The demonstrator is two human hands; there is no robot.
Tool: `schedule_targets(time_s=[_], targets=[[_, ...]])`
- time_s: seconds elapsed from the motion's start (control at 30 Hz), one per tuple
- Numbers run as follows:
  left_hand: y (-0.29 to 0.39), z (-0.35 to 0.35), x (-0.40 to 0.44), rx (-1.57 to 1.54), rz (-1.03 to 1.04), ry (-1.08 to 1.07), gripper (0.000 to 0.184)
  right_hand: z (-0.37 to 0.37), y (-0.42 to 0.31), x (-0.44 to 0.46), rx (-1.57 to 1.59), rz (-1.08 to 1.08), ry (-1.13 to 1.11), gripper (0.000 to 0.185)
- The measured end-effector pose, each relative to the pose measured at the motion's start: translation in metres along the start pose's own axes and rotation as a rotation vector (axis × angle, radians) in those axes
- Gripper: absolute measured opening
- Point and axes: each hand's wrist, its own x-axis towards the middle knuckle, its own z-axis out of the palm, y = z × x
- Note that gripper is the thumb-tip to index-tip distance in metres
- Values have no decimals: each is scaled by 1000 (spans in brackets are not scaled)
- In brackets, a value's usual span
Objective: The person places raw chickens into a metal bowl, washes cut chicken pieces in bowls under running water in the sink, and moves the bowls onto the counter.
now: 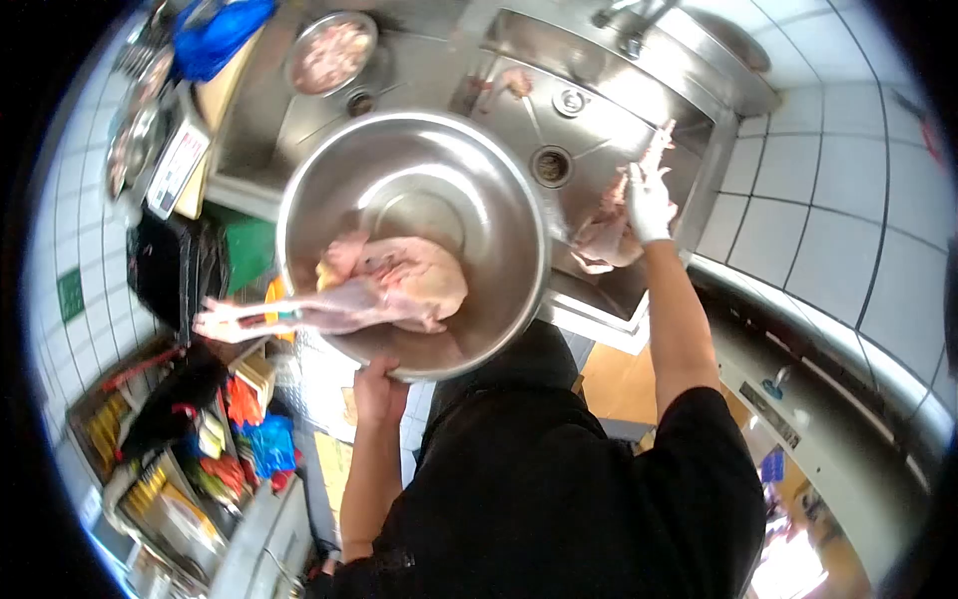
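Observation:
My bare left hand (379, 389) is closed on the near rim of a large steel bowl (509, 299), its fingers partly hidden by the bowl. A plucked raw bird (419, 275) lies inside, its legs and feet sticking out over the left rim. In a white glove, my right hand (649, 205) grips a second plucked bird (609, 245) at the right side of the steel sink (699, 165). This bird's feet point up past the fingers, and its body hangs below the hand.
A small piece of raw meat (516, 82) lies in the sink near the drain (551, 166). Far left, a smaller bowl (373, 62) holds cut meat. A scale (178, 160) and a blue plastic bag (215, 45) are at the left. Tiled wall (838, 200) borders the right.

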Motion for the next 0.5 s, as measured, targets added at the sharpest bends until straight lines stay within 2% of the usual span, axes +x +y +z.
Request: schedule_targets(time_s=[0.03,0.07,0.1,0.13,0.17,0.2,0.27,0.3,0.33,0.4,0.43,0.5], targets=[[5,14,-5,-8,30,0,22,-7,-11,-2,45,-44,-28,51],[0,-2,2,-7,-18,-33,22,-32,-49,-15,24,-72,-112,46],[5,5,-3,-13,-29,-41,23,-47,-37,-7,-148,-376,-130,41],[7,10,-5,-39,-17,-45,22,-62,-26,0,-360,-718,-69,37],[7,13,-9,-69,-13,-52,20,-80,-47,-2,-521,-1022,53,36],[5,9,-4,-79,-6,-61,19,-100,-67,-9,-314,-903,-132,33],[-2,-4,8,-99,4,-87,15,-146,-177,-44,170,-498,-344,31],[2,-4,7,-80,14,-102,14,-161,-209,-55,447,-212,-359,31],[8,0,3,-57,15,-130,13,-176,-255,-75,651,-69,-312,29],[-4,-11,16,-67,-24,-236,12,-206,-280,-66,433,-594,-164,21],[-1,-8,14,-59,-47,-243,13,-210,-324,-86,827,-382,-154,20],[10,13,-7,-96,-5,-185,16,-232,-350,-70,971,-453,-410,21]])
